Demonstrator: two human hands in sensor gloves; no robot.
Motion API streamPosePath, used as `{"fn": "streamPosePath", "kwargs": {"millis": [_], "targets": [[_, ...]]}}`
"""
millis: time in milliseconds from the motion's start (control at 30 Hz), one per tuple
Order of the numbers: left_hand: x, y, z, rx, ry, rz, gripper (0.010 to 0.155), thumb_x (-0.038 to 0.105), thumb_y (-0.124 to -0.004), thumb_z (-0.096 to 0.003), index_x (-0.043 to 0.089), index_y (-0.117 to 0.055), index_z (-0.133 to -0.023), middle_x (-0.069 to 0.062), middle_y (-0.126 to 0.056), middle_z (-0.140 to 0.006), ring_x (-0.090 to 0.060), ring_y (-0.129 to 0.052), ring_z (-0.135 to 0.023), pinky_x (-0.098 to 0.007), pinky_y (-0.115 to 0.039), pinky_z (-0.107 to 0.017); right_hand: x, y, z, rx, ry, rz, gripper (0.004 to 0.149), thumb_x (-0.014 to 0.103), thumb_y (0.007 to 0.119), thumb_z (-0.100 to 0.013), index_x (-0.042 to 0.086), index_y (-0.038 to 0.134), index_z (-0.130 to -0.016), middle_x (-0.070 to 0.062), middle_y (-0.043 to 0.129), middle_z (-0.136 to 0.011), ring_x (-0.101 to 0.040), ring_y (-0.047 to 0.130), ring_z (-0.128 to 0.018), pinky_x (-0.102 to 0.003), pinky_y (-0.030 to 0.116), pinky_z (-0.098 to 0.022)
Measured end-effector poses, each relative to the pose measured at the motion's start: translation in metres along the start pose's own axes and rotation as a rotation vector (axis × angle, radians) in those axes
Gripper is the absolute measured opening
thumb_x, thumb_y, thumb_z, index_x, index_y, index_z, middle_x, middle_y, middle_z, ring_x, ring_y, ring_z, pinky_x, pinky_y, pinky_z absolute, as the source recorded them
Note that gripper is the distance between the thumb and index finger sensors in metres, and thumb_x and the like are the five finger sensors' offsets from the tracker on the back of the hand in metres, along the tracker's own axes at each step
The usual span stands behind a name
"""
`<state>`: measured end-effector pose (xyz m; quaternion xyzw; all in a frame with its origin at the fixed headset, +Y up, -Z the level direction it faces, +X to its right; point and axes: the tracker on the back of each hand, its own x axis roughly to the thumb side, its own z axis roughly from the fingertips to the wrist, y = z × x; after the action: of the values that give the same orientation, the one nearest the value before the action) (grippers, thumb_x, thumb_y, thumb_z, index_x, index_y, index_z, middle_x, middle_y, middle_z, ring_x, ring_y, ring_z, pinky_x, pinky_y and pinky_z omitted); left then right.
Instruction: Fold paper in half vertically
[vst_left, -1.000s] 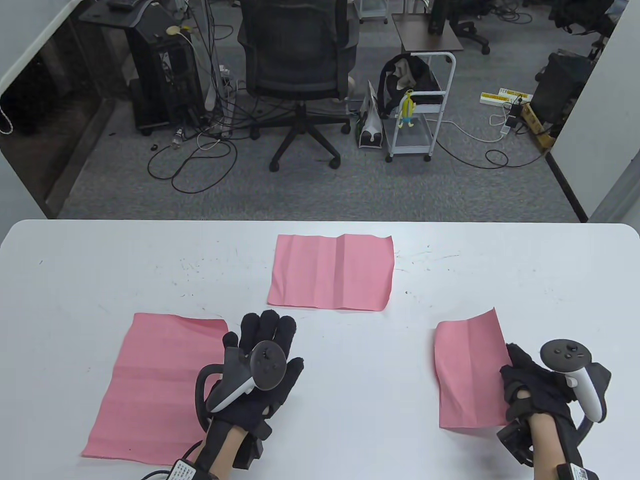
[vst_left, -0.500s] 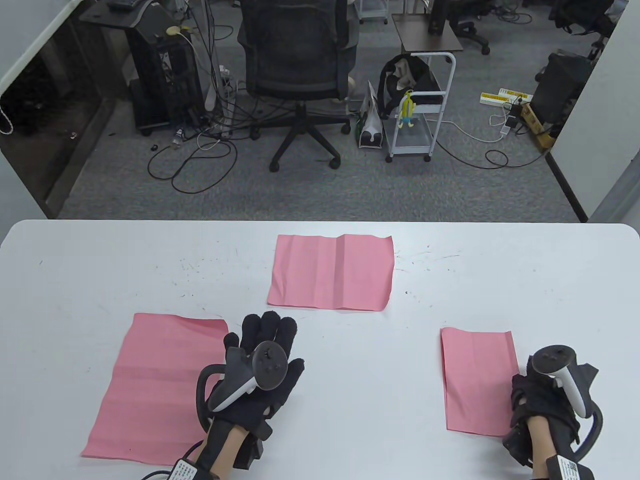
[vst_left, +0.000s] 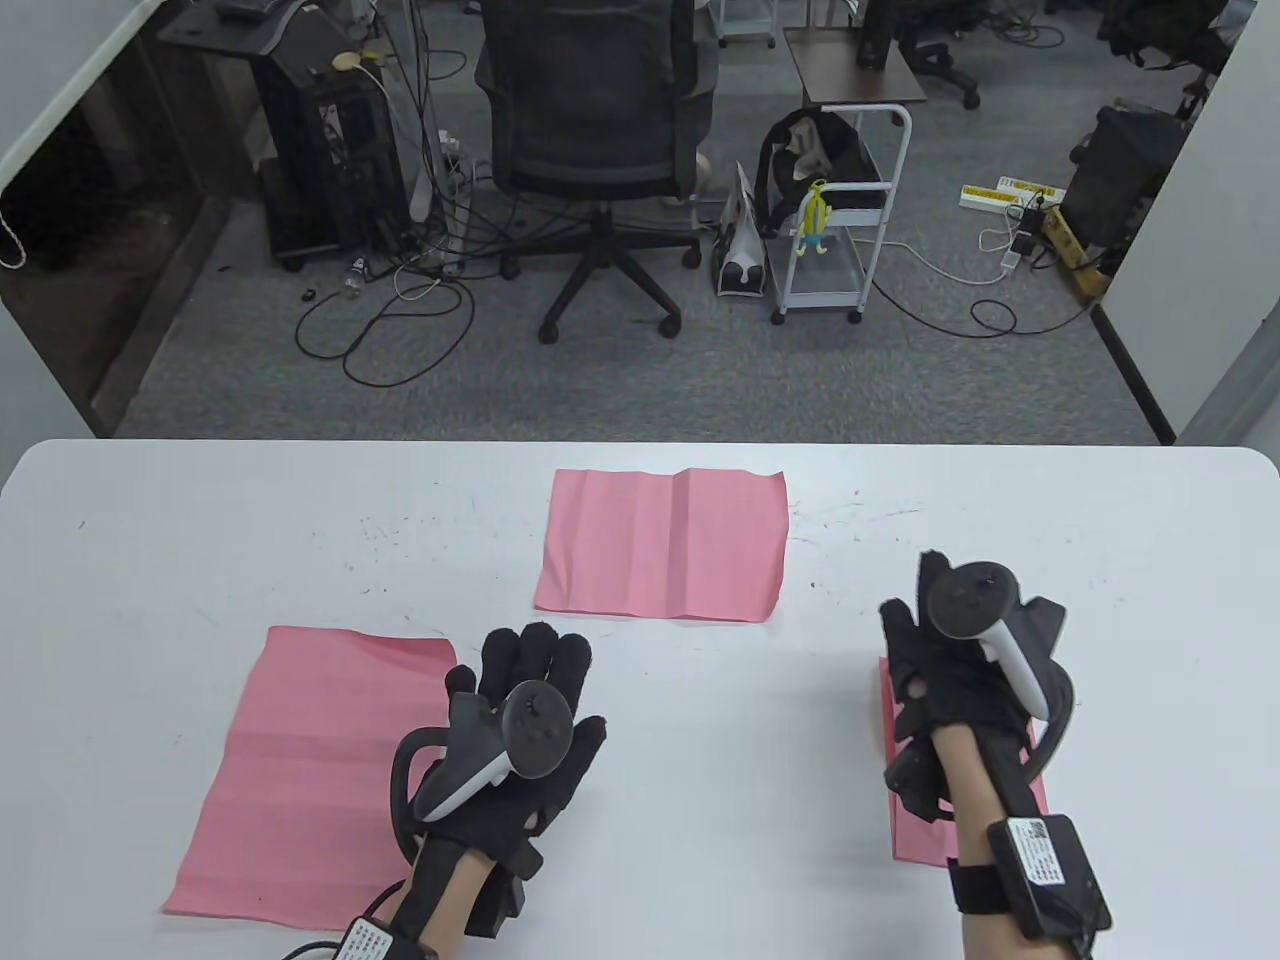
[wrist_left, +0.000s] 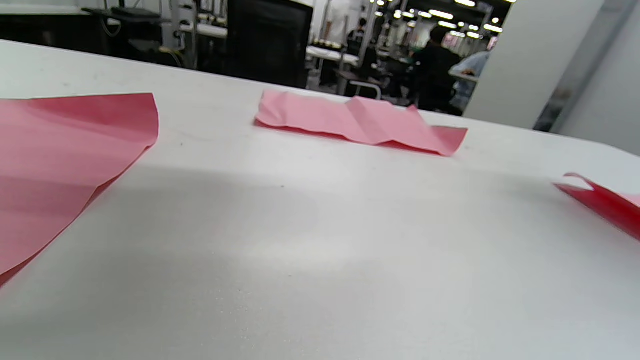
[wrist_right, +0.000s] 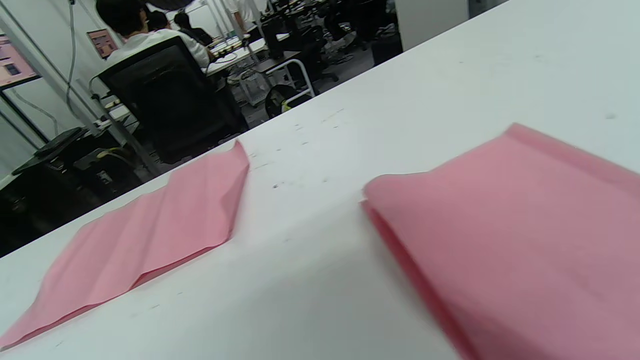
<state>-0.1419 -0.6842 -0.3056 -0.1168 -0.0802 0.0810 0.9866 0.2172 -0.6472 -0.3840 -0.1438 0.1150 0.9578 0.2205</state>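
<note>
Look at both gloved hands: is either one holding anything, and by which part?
Nothing is gripped. The right hand lies with straight fingers over the far end of the folded pink sheet. The left hand rests flat on the table beside the large pink sheet.

Both the left hand and the right hand wear black fabric sensor gloves, each topped by a dark round-headed tracker with a white handle and black ring, with black wrist modules bearing white printed labels and a thin cable.
</note>
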Motion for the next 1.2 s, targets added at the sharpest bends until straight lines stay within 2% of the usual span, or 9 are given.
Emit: {"fn": "streamPosePath", "kwargs": {"millis": [67, 133, 300, 467, 633, 800, 833, 1067, 1200], "targets": [[0.0, 0.0, 0.0, 0.002, -0.002, -0.002, 0.078, 0.067, -0.041, -0.0539, 0.041, -0.002, -0.115, 0.005, 0.003, -0.127, -0.033, 0.0, -0.118, -0.066, -0.016, -0.084, 0.025, 0.011, -0.007, 0.029, -0.038, 0.02, 0.069, 0.053, 0.064, -0.052, 0.036, 0.031, -0.109, 0.0, 0.033, -0.119, -0.036, 0.033, -0.111, -0.058, 0.038, -0.081], [0.001, -0.001, 0.0, 0.001, -0.007, -0.007, 0.078, 0.067, -0.041, -0.0538, 0.041, -0.002, -0.115, 0.004, 0.003, -0.127, -0.034, 0.0, -0.118, -0.066, -0.016, -0.083, 0.057, 0.032, -0.021, 0.08, -0.082, 0.054, 0.068, 0.053, 0.064, -0.052, 0.037, 0.032, -0.109, 0.001, 0.031, -0.12, -0.035, 0.029, -0.112, -0.058, 0.036, -0.081], [0.003, -0.004, -0.001, -0.018, -0.02, -0.005, 0.078, 0.067, -0.041, -0.0539, 0.041, -0.002, -0.115, 0.004, 0.003, -0.127, -0.033, 0.0, -0.118, -0.066, -0.016, -0.083, 0.102, 0.081, -0.057, 0.197, -0.121, 0.106, 0.067, 0.054, 0.064, -0.052, 0.039, 0.031, -0.109, 0.004, 0.025, -0.12, -0.033, 0.019, -0.112, -0.057, 0.028, -0.082], [0.003, -0.007, -0.004, -0.037, -0.021, 0.003, 0.078, 0.067, -0.042, -0.0538, 0.041, -0.002, -0.115, 0.004, 0.003, -0.127, -0.034, 0.0, -0.118, -0.066, -0.016, -0.083, 0.12, 0.128, -0.097, 0.31, -0.093, 0.131, 0.066, 0.054, 0.063, -0.052, 0.042, 0.032, -0.108, 0.006, 0.019, -0.12, -0.029, 0.011, -0.111, -0.055, 0.021, -0.082], [0.0, -0.009, -0.007, -0.044, -0.009, -0.004, 0.078, 0.067, -0.042, -0.0538, 0.041, -0.002, -0.115, 0.004, 0.002, -0.127, -0.034, 0.0, -0.118, -0.066, -0.016, -0.083, 0.124, 0.161, -0.121, 0.34, -0.043, 0.181, 0.066, 0.054, 0.062, -0.052, 0.051, 0.023, -0.105, 0.011, 0.011, -0.119, -0.027, 0.006, -0.11, -0.054, 0.018, -0.082], [0.001, -0.01, -0.007, -0.048, -0.01, -0.008, 0.078, 0.067, -0.042, -0.0539, 0.041, -0.002, -0.115, 0.004, 0.003, -0.127, -0.034, 0.0, -0.118, -0.066, -0.016, -0.083, 0.113, 0.179, -0.134, 0.388, 0.015, 0.21, 0.064, 0.053, 0.061, -0.051, 0.051, 0.027, -0.105, 0.012, 0.01, -0.118, -0.028, 0.007, -0.11, -0.056, 0.02, -0.081], [0.001, -0.01, -0.008, -0.048, -0.011, -0.008, 0.078, 0.067, -0.042, -0.0538, 0.041, -0.002, -0.115, 0.004, 0.003, -0.127, -0.034, 0.0, -0.118, -0.066, -0.016, -0.083, 0.111, 0.181, -0.135, 0.403, 0.021, 0.213, 0.064, 0.053, 0.061, -0.051, 0.052, 0.027, -0.104, 0.013, 0.008, -0.118, -0.027, 0.004, -0.109, -0.055, 0.016, -0.081], [0.002, -0.011, -0.008, -0.054, -0.009, -0.016, 0.078, 0.067, -0.042, -0.0538, 0.041, -0.002, -0.115, 0.004, 0.003, -0.127, -0.034, 0.0, -0.118, -0.066, -0.016, -0.083, 0.106, 0.182, -0.136, 0.422, 0.008, 0.179, 0.063, 0.054, 0.061, -0.051, 0.053, 0.025, -0.103, 0.015, 0.006, -0.116, -0.024, 0.001, -0.108, -0.053, 0.012, -0.079], [0.002, -0.011, -0.008, -0.049, -0.01, -0.016, 0.078, 0.067, -0.042, -0.0538, 0.04, -0.002, -0.115, 0.004, 0.003, -0.127, -0.034, 0.0, -0.118, -0.066, -0.016, -0.083, 0.104, 0.184, -0.129, 0.431, -0.011, 0.193, 0.063, 0.053, 0.061, -0.051, 0.052, 0.025, -0.103, 0.013, 0.006, -0.115, -0.026, 0.001, -0.106, -0.055, 0.013, -0.077]]}}
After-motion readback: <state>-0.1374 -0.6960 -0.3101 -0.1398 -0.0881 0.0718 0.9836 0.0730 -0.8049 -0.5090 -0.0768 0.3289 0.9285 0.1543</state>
